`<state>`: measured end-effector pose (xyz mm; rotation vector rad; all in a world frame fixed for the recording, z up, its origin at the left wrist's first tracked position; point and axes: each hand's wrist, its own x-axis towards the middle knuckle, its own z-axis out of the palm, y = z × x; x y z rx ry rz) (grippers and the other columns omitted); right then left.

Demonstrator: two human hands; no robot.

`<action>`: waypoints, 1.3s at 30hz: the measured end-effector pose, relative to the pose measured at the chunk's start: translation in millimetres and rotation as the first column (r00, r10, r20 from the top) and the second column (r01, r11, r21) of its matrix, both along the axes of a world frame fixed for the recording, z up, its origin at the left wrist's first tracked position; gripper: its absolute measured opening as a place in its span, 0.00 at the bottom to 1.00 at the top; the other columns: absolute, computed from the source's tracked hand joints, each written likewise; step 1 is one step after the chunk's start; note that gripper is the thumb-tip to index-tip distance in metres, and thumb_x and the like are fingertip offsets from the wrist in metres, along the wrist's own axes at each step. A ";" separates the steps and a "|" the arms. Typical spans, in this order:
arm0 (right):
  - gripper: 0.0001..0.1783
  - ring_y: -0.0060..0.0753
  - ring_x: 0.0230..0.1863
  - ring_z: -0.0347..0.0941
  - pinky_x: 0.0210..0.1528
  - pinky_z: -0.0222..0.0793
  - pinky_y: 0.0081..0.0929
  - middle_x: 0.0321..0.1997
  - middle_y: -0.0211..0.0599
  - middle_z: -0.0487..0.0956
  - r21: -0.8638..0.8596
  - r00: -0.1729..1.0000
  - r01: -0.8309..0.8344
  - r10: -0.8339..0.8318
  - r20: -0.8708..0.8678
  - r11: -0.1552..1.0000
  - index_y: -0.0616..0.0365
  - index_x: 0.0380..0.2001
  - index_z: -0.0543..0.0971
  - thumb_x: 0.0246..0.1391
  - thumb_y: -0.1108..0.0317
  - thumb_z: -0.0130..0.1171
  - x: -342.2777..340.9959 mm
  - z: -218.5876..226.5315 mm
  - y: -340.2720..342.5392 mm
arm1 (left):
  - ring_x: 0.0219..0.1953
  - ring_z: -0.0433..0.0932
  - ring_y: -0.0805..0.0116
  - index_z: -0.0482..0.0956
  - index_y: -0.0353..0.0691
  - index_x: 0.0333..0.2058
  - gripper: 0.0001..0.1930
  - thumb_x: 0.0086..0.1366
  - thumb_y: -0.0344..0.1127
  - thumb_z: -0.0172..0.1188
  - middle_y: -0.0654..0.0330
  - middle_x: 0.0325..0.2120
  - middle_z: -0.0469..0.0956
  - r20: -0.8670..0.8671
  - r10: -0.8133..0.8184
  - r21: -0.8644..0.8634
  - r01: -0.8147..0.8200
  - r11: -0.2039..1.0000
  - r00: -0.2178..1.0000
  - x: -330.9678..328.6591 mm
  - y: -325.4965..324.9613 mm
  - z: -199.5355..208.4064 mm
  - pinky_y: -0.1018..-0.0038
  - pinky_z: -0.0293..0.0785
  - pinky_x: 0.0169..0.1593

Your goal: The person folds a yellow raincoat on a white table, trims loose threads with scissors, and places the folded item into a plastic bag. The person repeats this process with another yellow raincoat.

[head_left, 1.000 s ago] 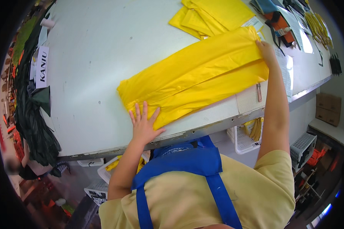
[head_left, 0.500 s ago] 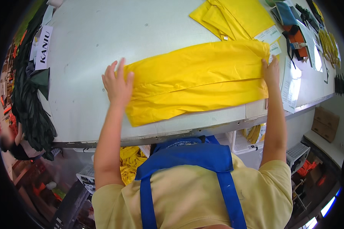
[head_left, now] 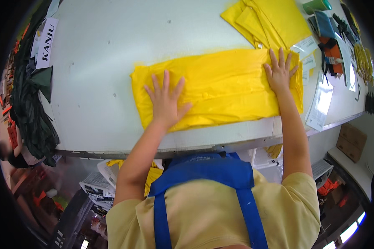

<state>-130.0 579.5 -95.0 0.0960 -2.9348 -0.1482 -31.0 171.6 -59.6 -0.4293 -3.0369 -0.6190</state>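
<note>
A folded yellow garment-like piece of shiny fabric (head_left: 224, 91) lies lengthwise on the white table (head_left: 112, 54) in front of me. My left hand (head_left: 167, 101) rests flat on its left part, fingers spread wide. On the right part, my right hand (head_left: 280, 71) also presses down with fingers apart, close to the right end. Neither hand grips anything. Beyond the right hand is another stack of folded yellow fabric (head_left: 274, 20), its near corner close to the far edge of the piece under my hands.
Paper sheets (head_left: 320, 101) lie right of the fabric. Farther right are a green roll (head_left: 316, 6) and a small bottle (head_left: 333, 60). Dark green fabric (head_left: 33, 112) hangs over the left edge beside a white sign (head_left: 47, 43). White crates (head_left: 97, 186) stand below the table.
Both hands have moved from the fabric's ends onto its top and spread flat. The near fold of the fabric lies smoother and its left end looks squarer.
</note>
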 end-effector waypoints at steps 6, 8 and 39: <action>0.32 0.54 0.72 0.32 0.60 0.18 0.74 0.73 0.32 0.45 0.006 1.000 -0.008 0.008 0.026 1.000 0.28 0.65 0.55 0.57 0.41 0.43 2.3 -3.1 2.4 | 0.67 0.36 0.36 0.65 0.74 0.58 0.32 0.53 0.67 0.53 0.56 0.67 0.45 0.110 -0.334 -0.086 0.344 0.935 0.936 37.7 34.8 5.6 0.32 0.25 0.59; 0.32 0.54 0.72 0.31 0.59 0.19 0.75 0.73 0.34 0.44 0.008 0.998 -0.018 0.018 0.063 1.000 0.28 0.65 0.54 0.58 0.41 0.42 2.4 1.9 3.4 | 0.66 0.40 0.39 0.66 0.68 0.58 0.33 0.53 0.65 0.56 0.54 0.66 0.47 0.189 -0.348 -0.023 0.358 0.933 0.918 32.6 23.6 17.7 0.34 0.28 0.60; 0.33 0.38 0.70 0.47 0.68 0.42 0.32 0.69 0.41 0.53 -0.990 0.946 0.143 0.294 0.137 0.002 0.54 0.65 0.54 0.62 0.48 0.38 98.2 25.8 -181.1 | 0.58 0.60 0.58 0.49 0.40 0.62 0.35 0.60 0.35 0.57 0.52 0.56 0.57 -0.077 0.010 0.348 0.017 0.937 0.997 -12.0 137.2 67.5 0.65 0.62 0.59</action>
